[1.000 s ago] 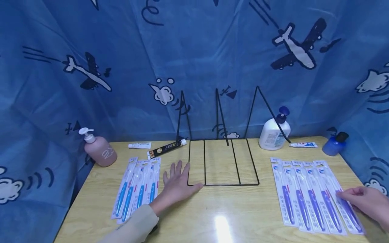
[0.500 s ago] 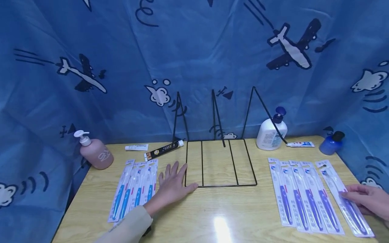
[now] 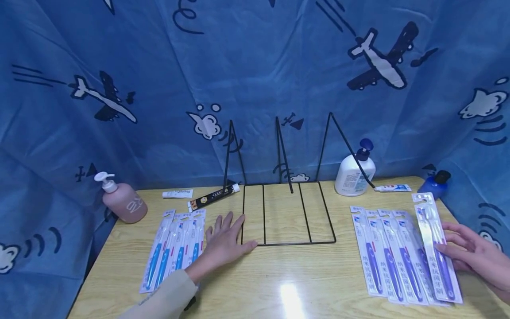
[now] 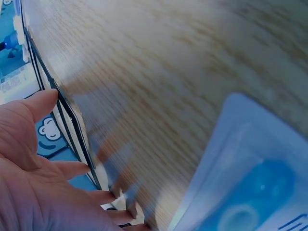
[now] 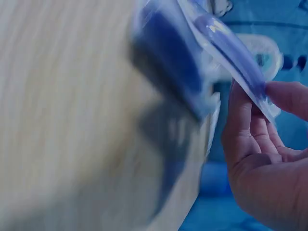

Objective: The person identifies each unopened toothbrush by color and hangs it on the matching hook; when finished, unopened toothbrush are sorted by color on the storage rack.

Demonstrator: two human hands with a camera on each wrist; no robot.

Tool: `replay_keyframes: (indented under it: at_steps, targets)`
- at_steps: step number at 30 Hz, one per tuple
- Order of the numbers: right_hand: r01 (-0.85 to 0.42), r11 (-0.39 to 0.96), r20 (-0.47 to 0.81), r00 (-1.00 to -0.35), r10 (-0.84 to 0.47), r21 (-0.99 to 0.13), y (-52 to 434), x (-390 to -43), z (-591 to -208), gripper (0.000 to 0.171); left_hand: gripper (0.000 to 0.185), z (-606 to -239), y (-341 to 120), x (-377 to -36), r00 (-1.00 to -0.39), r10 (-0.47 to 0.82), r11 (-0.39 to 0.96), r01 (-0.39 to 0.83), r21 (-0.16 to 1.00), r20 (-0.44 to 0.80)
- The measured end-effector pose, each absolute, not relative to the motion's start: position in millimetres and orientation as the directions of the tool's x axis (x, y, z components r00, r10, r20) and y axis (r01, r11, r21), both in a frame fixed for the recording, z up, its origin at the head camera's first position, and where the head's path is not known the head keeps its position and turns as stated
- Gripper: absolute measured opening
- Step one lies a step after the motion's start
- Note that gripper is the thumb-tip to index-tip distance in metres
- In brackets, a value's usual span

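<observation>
Right hand (image 3: pixel 476 257) has one purple toothbrush pack (image 3: pixel 436 243) pinched between thumb and fingers, so the grip is on that pack, its far end lifted off the bench (image 3: pixel 287 274) and lying over the right edge of the purple row (image 3: pixel 382 252). The right wrist view confirms it: fingertips (image 5: pixel 284 96) clamp the pack's (image 5: pixel 226 43) edge (blurry, but the pinch is plain). Left hand (image 3: pixel 225 241) lies flat on the bench, fingers spread and holding nothing, thumb side touching the front left corner of the black wire rack (image 3: pixel 287 212), just beside the blue toothbrush packs (image 3: pixel 175 248).

Progress, as I judge it: barely begun. The rack's slots look bare and all the other packs lie flat in their two rows; only this one purple pack is in hand.

Also on the bench:
- pink pump bottle (image 3: pixel 121 199), far left
- two toothpaste tubes (image 3: pixel 199 198) behind the blue packs
- white pump bottle (image 3: pixel 354 170) with a small tube (image 3: pixel 392 188) beside it
- blue bottle (image 3: pixel 436 184) at the right corner
</observation>
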State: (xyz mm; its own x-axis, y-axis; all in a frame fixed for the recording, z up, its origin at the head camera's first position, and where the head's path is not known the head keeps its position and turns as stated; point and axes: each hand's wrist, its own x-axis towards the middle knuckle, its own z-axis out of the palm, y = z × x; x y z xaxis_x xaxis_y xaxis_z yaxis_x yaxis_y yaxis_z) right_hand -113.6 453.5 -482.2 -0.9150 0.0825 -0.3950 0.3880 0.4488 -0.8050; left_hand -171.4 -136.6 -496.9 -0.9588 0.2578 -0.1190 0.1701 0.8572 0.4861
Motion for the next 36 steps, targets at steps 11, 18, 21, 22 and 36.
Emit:
replay_keyframes:
  at_steps: [11,18,21,22,36]
  targets:
    - [-0.023,0.454,0.023,-1.0,-0.005,-0.891,382.4,-93.2,-445.8,0.052,0.091,-492.6,-137.0,-171.9,-0.957,0.266,0.863,0.183,0.471,-0.116]
    - [-0.088,0.459,0.067,-0.996,-0.061,-0.884,344.7,-77.6,-419.6,0.058,0.095,-504.2,-140.6,-173.0,-0.962,0.26,0.851,0.187,0.49,-0.085]
    - [-0.134,0.474,0.106,-0.991,-0.086,-0.87,333.8,-75.6,-413.6,0.058,0.096,-507.1,-140.7,-175.0,-0.962,0.259,0.856,0.19,0.481,-0.081]
    - [-0.156,0.474,0.124,-0.987,-0.1,-0.867,330.5,-75.7,-412.4,0.058,0.095,-506.6,-140.5,-174.5,-0.962,0.262,0.856,0.195,0.479,-0.076]
    - [-0.278,0.374,0.224,-0.958,-0.18,-0.885,298.6,-88.1,-419.7,0.051,0.091,-498.8,-135.6,-170.5,-0.964,0.257,0.897,0.211,0.388,-0.07]
